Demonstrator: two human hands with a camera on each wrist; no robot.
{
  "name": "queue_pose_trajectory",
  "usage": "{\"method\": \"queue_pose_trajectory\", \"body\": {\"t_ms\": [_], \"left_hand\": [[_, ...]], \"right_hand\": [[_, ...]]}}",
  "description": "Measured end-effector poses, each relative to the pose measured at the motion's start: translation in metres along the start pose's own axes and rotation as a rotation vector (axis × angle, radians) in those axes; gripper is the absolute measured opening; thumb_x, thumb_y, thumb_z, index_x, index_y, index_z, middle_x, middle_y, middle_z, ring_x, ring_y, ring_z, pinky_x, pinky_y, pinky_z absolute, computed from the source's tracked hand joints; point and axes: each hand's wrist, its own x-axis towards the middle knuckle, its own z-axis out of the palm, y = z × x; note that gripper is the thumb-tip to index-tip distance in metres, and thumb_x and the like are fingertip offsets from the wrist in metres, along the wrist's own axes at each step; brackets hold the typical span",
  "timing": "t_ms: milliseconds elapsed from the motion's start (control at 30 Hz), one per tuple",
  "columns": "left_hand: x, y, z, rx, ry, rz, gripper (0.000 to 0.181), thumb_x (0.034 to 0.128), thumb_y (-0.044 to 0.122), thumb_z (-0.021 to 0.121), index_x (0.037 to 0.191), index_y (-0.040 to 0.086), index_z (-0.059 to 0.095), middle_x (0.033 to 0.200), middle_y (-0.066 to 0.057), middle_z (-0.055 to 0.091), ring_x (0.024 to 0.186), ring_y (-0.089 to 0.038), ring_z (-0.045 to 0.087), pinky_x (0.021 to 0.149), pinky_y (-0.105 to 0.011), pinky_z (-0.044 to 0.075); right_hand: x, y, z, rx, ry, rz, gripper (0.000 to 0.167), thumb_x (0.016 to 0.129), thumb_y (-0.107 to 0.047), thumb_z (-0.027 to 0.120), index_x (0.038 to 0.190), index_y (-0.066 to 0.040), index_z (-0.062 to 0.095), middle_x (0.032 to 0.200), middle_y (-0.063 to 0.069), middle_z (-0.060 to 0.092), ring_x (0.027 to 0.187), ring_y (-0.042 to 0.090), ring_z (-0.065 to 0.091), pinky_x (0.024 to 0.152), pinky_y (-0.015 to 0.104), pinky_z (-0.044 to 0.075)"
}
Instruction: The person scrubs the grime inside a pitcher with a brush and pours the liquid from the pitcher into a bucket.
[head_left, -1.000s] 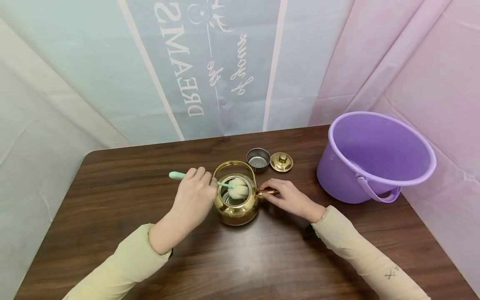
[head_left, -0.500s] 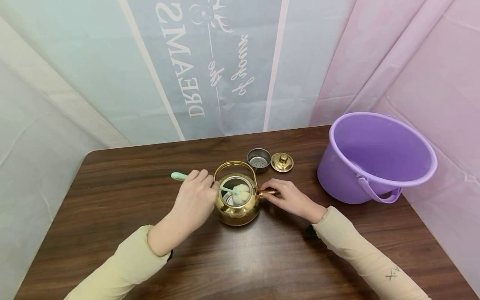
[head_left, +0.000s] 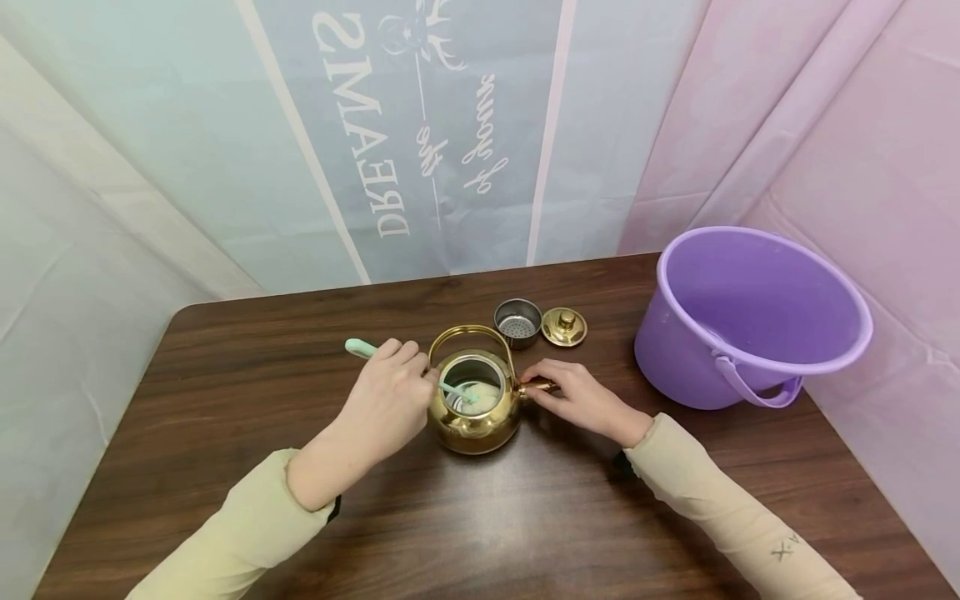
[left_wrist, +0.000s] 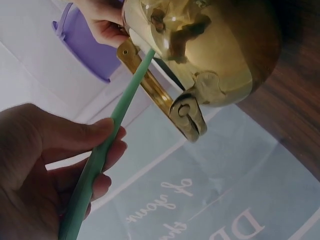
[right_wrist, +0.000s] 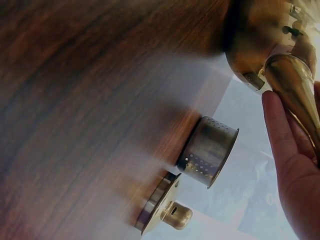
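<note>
A round gold teapot (head_left: 474, 435) stands upright on the dark wooden table with its top uncovered and its hoop handle (head_left: 508, 350) raised. My left hand (head_left: 390, 402) grips the green handle of a sponge brush (left_wrist: 120, 112), thumb against fingers. The brush's pale sponge head (head_left: 480, 400) sits inside the pot, partly hidden by the rim. On the pot's right side, my right hand (head_left: 581, 398) holds the tapered spout (right_wrist: 292, 82) between thumb and fingers.
Behind the pot are a perforated metal strainer (head_left: 517, 322) and, to its right, a gold lid (head_left: 564, 327) with a knob. A large purple bucket (head_left: 675, 367) stands at the right. Printed cloth (head_left: 450, 208) hangs along the table's back edge.
The sponge head has gone from the pot's opening down deeper inside, as the left hand shifts slightly and tilts the brush. The right hand and the teapot stay in place.
</note>
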Motion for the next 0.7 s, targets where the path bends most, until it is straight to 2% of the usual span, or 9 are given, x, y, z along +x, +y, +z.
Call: {"method": "queue_pose_trajectory", "body": {"t_ms": [167,467,700], "left_hand": [[0.002,-0.005,-0.001,-0.013,-0.018,0.021,0.017,0.0659,-0.003,0.053,0.053,0.007,0.056,0.053,-0.002,0.042,0.055,-0.021,0.034,0.059,-0.030,0.030],[0.004,-0.011,-0.006,-0.020,-0.046,0.042,0.017,0.0608,-0.004,0.054,0.050,0.010,0.053,0.052,-0.002,0.044,0.055,-0.022,0.037,0.060,-0.030,0.031],[0.005,-0.014,-0.008,-0.003,-0.052,0.047,0.023,0.0605,-0.005,0.055,0.047,0.011,0.045,0.051,-0.002,0.042,0.054,-0.021,0.036,0.059,-0.029,0.029]], "right_hand": [[0.001,-0.001,-0.001,-0.005,0.000,0.000,0.013,0.085,-0.015,0.063,0.098,-0.011,0.063,0.097,-0.002,0.063,0.092,0.010,0.059,0.079,0.030,0.048],[0.001,-0.001,-0.001,-0.004,-0.010,0.007,0.013,0.085,-0.014,0.063,0.098,-0.010,0.063,0.098,-0.001,0.063,0.093,0.011,0.059,0.080,0.031,0.048],[0.001,-0.002,-0.002,-0.002,-0.008,0.011,0.013,0.085,-0.014,0.063,0.098,-0.011,0.063,0.098,-0.002,0.063,0.093,0.010,0.059,0.081,0.031,0.048]]}}
